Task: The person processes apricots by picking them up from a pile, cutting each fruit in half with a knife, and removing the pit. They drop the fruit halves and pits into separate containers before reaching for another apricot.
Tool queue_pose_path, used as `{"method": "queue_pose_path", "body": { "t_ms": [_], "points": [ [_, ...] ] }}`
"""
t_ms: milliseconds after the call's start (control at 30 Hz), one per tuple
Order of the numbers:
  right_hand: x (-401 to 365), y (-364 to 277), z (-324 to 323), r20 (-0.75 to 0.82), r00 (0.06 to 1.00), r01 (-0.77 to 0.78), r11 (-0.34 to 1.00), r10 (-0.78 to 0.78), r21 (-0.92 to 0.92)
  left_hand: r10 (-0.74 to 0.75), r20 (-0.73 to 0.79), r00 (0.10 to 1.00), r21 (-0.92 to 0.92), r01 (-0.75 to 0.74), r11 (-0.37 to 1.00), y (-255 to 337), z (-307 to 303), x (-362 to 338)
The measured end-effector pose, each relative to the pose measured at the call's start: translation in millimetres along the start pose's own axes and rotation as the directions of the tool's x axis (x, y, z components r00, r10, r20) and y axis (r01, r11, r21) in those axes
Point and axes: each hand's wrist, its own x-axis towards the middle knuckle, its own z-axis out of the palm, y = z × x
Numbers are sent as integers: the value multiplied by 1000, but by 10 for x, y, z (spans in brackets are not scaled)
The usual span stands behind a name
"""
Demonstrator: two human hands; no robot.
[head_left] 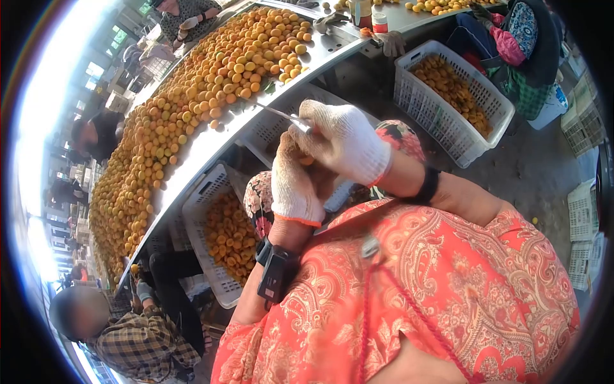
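Observation:
My right hand (pixel 348 141), in a white cotton glove with stained fingers, is closed around the handle of a slim knife (pixel 279 113). Its thin metal blade points left, towards the table edge. Just below, my left hand (pixel 293 182), gloved the same way, is curled up against the right one. Between the two hands a bit of an orange apricot (pixel 307 159) shows, mostly covered by the left fingers. Beyond the blade tip, a large heap of whole apricots (pixel 192 105) lies on the metal table (pixel 211 137).
White crates with halved apricots stand at the left (pixel 192 208) and right (pixel 441 137). Co-workers sit at lower left (pixel 141 339) and upper right (pixel 534 57); another person (pixel 188 19) is across the table. Gloves (pixel 329 24) and a small jar (pixel 380 24) lie near the table's corner.

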Motion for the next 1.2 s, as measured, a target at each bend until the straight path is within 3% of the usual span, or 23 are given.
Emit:
{"method": "queue_pose_path", "body": {
  "t_ms": [67,133,167,200,267,300,367,400,433,500,567,633,667,733,767,833,867,1033,1133,1167,1200],
  "points": [
    [16,-4,5,-10,1000,-10,1000,9,-14,26,28,999,45,-28,999,-11,-102,47],
    [30,33,11,-6,982,-176,920,190,350,45,55,997,87,-50,995,14,-187,47],
    [29,104,2,-30,965,-230,898,260,375,129,206,970,125,-157,980,21,-218,25],
    [26,208,27,-96,964,-185,885,248,427,200,355,913,141,-264,954,26,-243,9],
    [38,386,110,-211,944,-77,794,252,603,218,258,941,121,-255,959,120,-333,20],
    [21,308,-37,-97,958,-192,854,271,483,228,211,951,162,-264,951,171,-445,39],
    [40,278,-102,-102,972,-166,928,211,334,133,169,977,32,-140,990,250,-670,67],
    [41,306,-76,-140,975,-123,941,174,316,101,234,967,-17,-100,995,288,-790,92],
    [32,297,-56,-119,977,-130,938,176,320,102,231,968,-41,-95,995,312,-838,54],
    [11,290,-86,-79,979,-177,979,186,103,103,198,975,-52,-95,994,377,-974,59],
    [-14,325,-44,-107,985,-130,989,137,71,157,189,969,-7,-159,987,444,-1129,63],
    [-10,358,-39,-124,986,-111,993,107,-29,269,173,948,-103,-254,962,471,-1281,87],
    [-13,455,3,-129,985,-116,992,110,-39,262,182,948,-104,-246,964,484,-1338,68],
    [-11,688,118,-87,994,-42,981,59,187,315,150,937,-20,-316,949,545,-1449,16],
    [-30,678,113,-87,994,-43,981,61,188,315,149,937,-20,-315,949,567,-1524,15],
    [-81,672,108,97,965,-219,951,244,-217,322,84,943,-15,-322,946,591,-1732,30],
    [-98,727,181,104,950,-283,951,296,-127,334,77,940,-51,-330,942,597,-1865,14],
    [-187,817,272,138,945,-284,954,296,-101,479,-18,877,32,-479,877,608,-2466,17],
    [-206,844,228,133,932,-334,941,338,-51,526,-270,806,196,-489,850,670,-2805,14],
    [-223,852,212,148,916,-375,927,373,-16,526,-256,811,202,-488,849,694,-2949,20],
    [-248,860,194,161,898,-417,909,408,19,572,-346,743,298,-491,818,711,-3119,49]
  ]
}}
